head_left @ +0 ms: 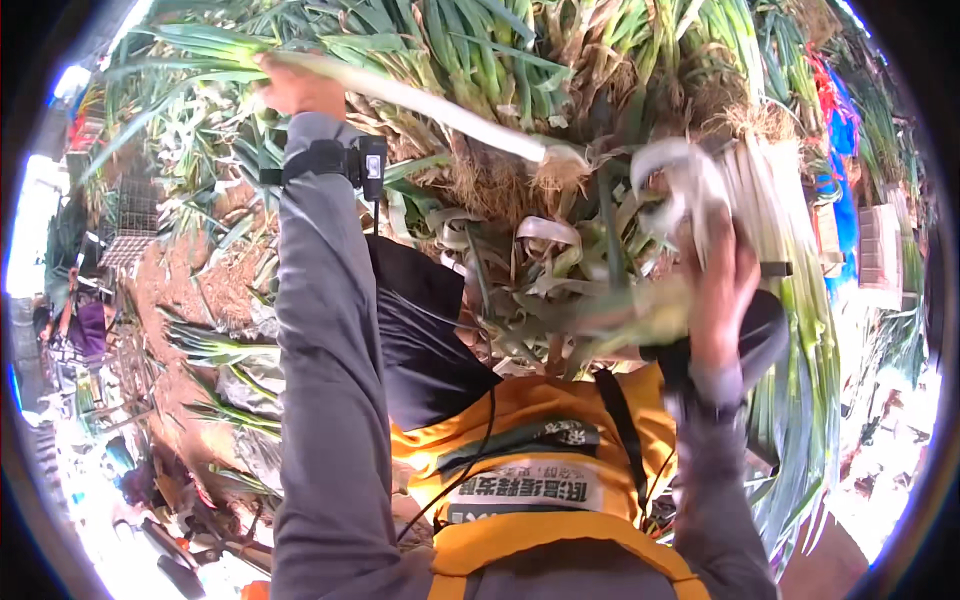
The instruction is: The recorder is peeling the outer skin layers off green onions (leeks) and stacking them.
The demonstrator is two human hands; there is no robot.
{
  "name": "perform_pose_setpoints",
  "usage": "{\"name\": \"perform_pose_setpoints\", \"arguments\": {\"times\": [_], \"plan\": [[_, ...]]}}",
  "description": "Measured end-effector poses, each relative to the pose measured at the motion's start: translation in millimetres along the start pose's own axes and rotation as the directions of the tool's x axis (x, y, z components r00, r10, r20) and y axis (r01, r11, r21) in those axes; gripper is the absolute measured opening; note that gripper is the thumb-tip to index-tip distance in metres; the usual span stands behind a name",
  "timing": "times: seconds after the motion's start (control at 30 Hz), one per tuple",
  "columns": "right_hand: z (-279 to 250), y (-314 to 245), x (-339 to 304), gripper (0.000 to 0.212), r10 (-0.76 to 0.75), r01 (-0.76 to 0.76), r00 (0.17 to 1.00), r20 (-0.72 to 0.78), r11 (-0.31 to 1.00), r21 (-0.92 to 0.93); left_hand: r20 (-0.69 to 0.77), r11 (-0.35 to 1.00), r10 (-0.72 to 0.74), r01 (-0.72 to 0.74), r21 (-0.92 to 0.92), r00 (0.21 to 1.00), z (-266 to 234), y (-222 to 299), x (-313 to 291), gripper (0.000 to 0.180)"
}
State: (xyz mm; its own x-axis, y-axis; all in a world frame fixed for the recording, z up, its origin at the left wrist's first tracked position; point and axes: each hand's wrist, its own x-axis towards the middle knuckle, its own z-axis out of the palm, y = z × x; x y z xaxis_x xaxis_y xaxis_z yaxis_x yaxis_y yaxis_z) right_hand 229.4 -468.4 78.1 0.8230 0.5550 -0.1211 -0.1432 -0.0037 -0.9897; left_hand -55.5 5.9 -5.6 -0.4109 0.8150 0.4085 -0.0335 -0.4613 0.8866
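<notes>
Held out to the far left, my left hand (303, 90) is closed around a leek (430, 105). Its long white stalk slopes down to the right and ends in a root tuft; its green leaves fan out left of the hand. On the right, my right hand (722, 285) is smeared by motion, its fingers closed on a limp strip of peeled leek leaf (675, 160). The strip's pale part loops above the hand, and a yellow-green blurred part trails to its left. Beside that hand lies a bundle of white-stalked leeks (775, 210), leaves toward me.
A heap of unpeeled leeks (480, 60) with roots toward me fills the far side. Peeled leaves (550, 250) litter the ground before my knees. A wire crate (132, 215) stands at left, blue plastic (843, 190) at right. My yellow apron (560, 440) covers my lap.
</notes>
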Motion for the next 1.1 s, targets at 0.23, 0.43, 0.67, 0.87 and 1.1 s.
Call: {"name": "perform_pose_setpoints", "arguments": {"times": [0.23, 0.43, 0.67, 0.87, 1.1], "plan": [[60.5, 198.1, 89.8, 0.017, -0.159, 0.623, 0.777, 0.609, 0.334, -0.708, -0.091, 0.773, -0.214, 0.112, -0.625, 0.972, 36.1, 136.7, -39.7, 0.059], [6.9, 302.2, -8.2, 0.038, 0.499, 0.839, 0.457, 0.736, 0.034, -0.543, 0.155, 0.661, -0.164, 0.225, -0.716, 0.974, 39.9, 141.3, -52.4, 0.044], [107.6, 64.7, 8.0, 0.034, -0.180, 0.762, 0.244, 0.953, 0.643, -0.074, 0.422, 0.577, -0.115, 0.406, -0.708, 0.899, 42.5, 146.2, -59.6, 0.037], [191.3, -33.4, 56.8, 0.029, -0.652, 0.903, 0.392, 0.649, 0.407, -0.136, 0.630, 0.406, -0.201, 0.649, -0.644, 0.750, 65.4, 160.9, -102.3, 0.049], [251.7, -47.9, 101.4, 0.054, -0.475, 0.887, 0.460, 0.750, 0.273, -0.371, 0.807, 0.336, -0.251, 0.830, -0.446, 0.535, 90.3, 147.4, -131.5, 0.043]]}}
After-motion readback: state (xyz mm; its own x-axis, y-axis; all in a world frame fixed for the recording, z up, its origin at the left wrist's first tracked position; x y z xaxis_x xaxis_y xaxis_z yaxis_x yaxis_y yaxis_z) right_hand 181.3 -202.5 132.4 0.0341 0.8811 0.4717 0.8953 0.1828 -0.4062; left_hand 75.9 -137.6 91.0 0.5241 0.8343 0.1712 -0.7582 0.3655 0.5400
